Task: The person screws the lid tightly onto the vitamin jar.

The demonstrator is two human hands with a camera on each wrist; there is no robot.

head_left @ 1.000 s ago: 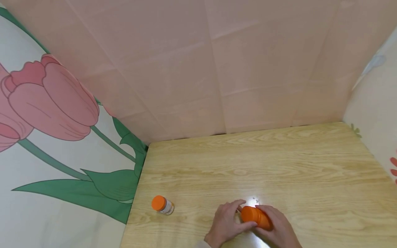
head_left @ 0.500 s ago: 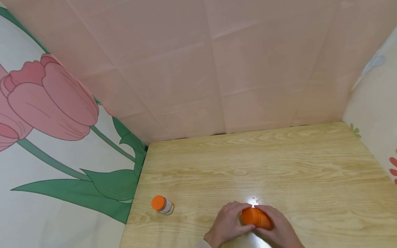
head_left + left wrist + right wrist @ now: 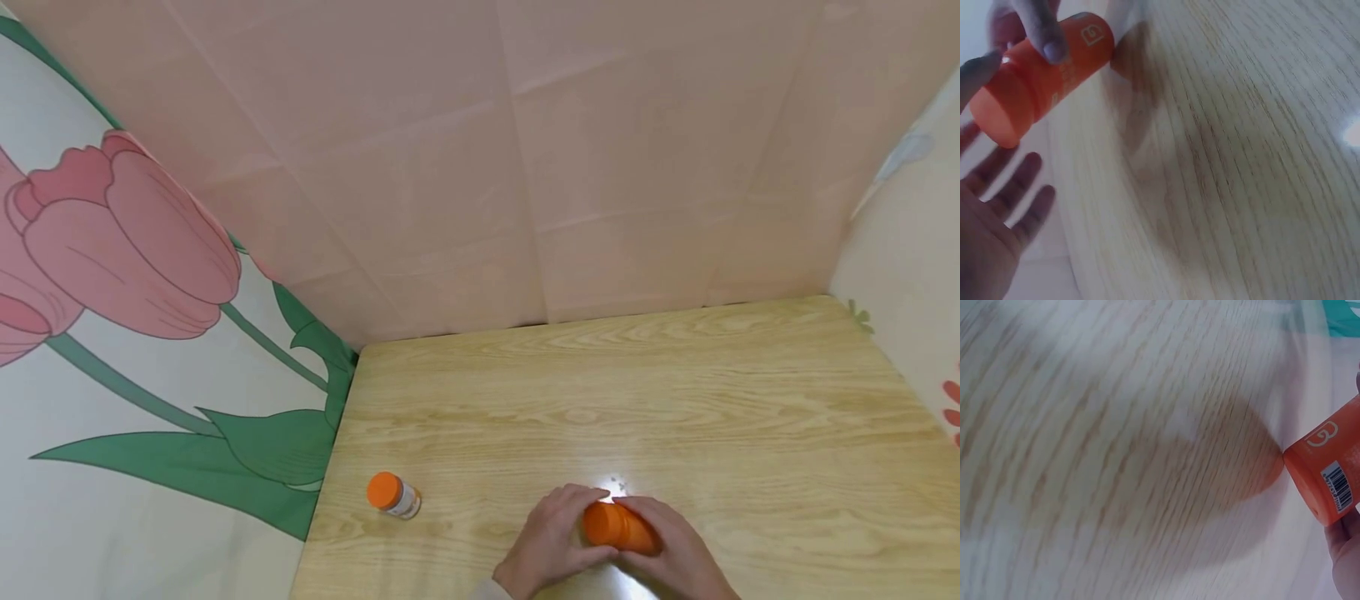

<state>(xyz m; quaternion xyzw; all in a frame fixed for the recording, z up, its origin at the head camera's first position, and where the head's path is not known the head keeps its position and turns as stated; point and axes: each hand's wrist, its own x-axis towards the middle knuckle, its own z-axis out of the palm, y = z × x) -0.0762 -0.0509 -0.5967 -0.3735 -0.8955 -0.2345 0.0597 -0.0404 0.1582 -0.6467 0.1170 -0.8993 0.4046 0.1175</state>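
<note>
Tilted above the table is an orange bottle (image 3: 639,533), its orange cap (image 3: 602,524) facing left. My right hand (image 3: 677,552) grips the body, thumb on one side and fingers on the other. At the cap end, my left hand (image 3: 550,536) pinches the cap between thumb and fingertips. The left wrist view has the cap (image 3: 1002,112) between that thumb and the index fingertip, with the other fingers spread below. A barcode shows near the base of the bottle (image 3: 1322,465) in the right wrist view.
A small white jar (image 3: 406,502) with an orange lid stands upright toward the left side of the wood-grain table (image 3: 585,400). A pinkish cloth (image 3: 480,183) hangs behind the table, and a tulip-printed sheet (image 3: 165,383) along its left side.
My left fingers have closed in on the cap since a second ago, when the index finger stood apart from it. The right hand and the white jar have barely moved.
</note>
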